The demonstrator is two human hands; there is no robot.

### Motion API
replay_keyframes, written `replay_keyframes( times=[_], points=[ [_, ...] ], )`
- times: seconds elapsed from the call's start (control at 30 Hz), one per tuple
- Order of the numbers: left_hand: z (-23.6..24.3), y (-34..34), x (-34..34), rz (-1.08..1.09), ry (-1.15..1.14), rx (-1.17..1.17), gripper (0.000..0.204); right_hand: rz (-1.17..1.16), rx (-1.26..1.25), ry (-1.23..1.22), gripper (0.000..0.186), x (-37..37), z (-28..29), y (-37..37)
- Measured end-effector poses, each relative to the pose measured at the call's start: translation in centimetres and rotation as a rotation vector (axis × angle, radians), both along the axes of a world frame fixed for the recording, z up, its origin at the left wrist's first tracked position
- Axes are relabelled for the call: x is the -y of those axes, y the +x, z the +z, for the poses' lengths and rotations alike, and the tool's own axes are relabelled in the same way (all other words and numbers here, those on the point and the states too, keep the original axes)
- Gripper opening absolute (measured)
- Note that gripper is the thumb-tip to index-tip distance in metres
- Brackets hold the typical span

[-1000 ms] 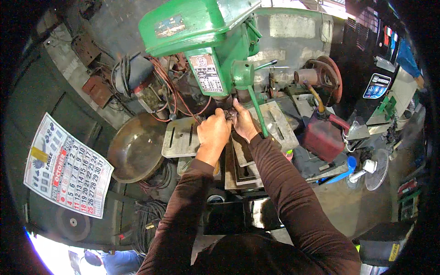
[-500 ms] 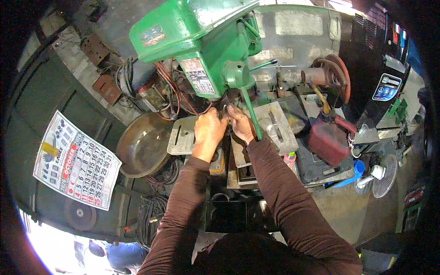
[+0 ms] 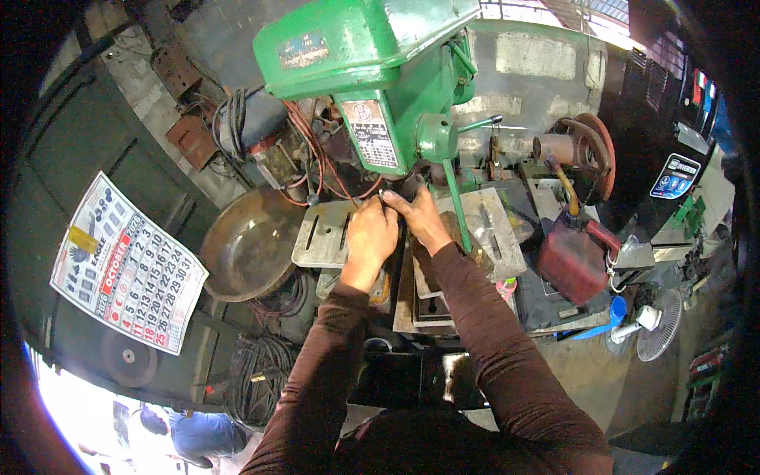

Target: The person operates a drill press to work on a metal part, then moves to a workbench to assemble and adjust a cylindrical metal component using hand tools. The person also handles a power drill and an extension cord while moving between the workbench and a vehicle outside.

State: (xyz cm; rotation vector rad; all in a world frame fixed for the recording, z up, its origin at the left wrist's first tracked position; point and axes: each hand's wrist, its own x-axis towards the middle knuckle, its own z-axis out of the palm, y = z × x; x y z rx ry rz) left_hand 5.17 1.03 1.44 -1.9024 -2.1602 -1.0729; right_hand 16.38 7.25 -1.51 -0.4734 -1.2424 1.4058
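Note:
A green drill press stands in front of me, its handle lever hanging beside my right forearm. Under its head, at the dark chuck, my hands meet. My left hand is closed, its fingers curled around something small that I cannot make out; a bright tip shows at its fingertips. The fingers of my right hand are bent around the chuck area, with the thumb reaching toward the left hand. What lies between the fingers is mostly hidden. Below them is the slotted metal table of the press.
A round metal basin sits left of the press, near a wall calendar. Cables hang below it. At right are a flat metal plate, a red fuel can and a fan. A person is at lower left.
My view has shifted, so the press sits farther right in the picture. Both hands stay close together under the press head; the right fingers have moved up around the chuck.

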Motion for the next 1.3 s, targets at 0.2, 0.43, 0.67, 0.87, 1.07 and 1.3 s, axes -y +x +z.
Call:
replay_keyframes(
  times=[0.2, 0.43, 0.67, 0.87, 1.07, 1.3],
  points=[
    [-1.1, -0.4, -0.7, -0.063, -0.026, -0.043, 0.027, 0.113, -0.066, 0.035, 0.066, -0.4, -1.1, 0.0],
    [-1.1, -1.5, -0.8, -0.304, -0.053, 0.113, 0.028, 0.196, -0.207, -0.011, 0.076, -0.5, -2.0, 0.1],
    [-1.0, -0.8, -1.0, -0.265, -0.105, 0.172, 0.038, 0.031, -0.054, 0.042, 0.078, -1.0, -1.3, -0.9],
    [-1.4, -1.5, -2.5, -0.245, -0.144, 0.234, 0.040, -0.088, -0.045, -0.010, 0.060, -0.9, 0.1, -1.9],
    [-0.7, -1.5, -2.7, -0.264, -0.242, 0.342, 0.042, -0.202, -0.028, -0.026, 0.047, 0.3, 1.5, -2.1],
    [-1.7, -2.6, -3.6, -0.326, -0.248, 0.399, 0.043, -0.329, 0.107, 0.000, 0.048, 0.5, 1.4, -2.9]
  ],
)
